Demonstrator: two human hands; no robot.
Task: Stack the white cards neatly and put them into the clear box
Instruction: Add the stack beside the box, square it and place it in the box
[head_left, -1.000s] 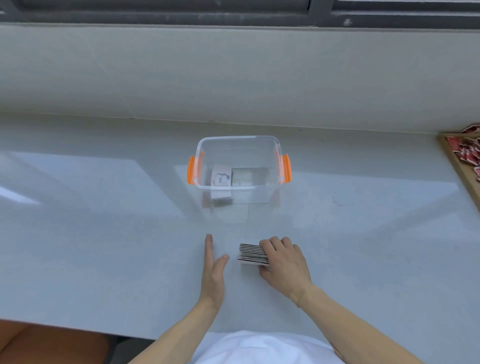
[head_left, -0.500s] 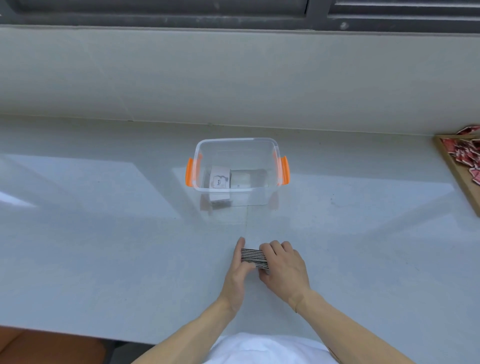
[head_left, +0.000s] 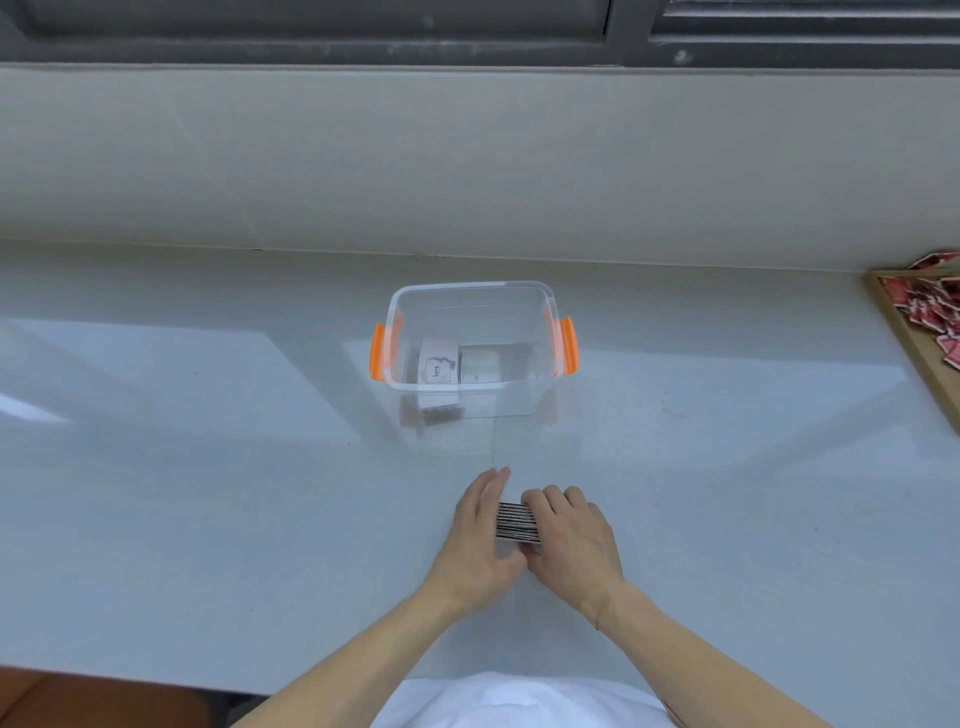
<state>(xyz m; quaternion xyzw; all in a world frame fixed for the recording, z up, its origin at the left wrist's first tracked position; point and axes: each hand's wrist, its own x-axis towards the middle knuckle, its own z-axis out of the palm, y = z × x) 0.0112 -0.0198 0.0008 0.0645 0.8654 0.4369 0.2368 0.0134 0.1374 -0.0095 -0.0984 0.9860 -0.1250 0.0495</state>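
The stack of cards (head_left: 514, 518) lies on the table (head_left: 208, 467), low in the middle of the frame. The left hand (head_left: 480, 525) presses flat against its left side, and the right hand (head_left: 569, 530) grasps it from above. The clear box (head_left: 470, 387) stands above, apart, with cards inside. A wooden tray (head_left: 930, 364) is at the right edge.

Soft even daylight; broad pale glare bands on glossy countertop (head_left: 208, 467); wide-angle bowing at edges; slight softness.
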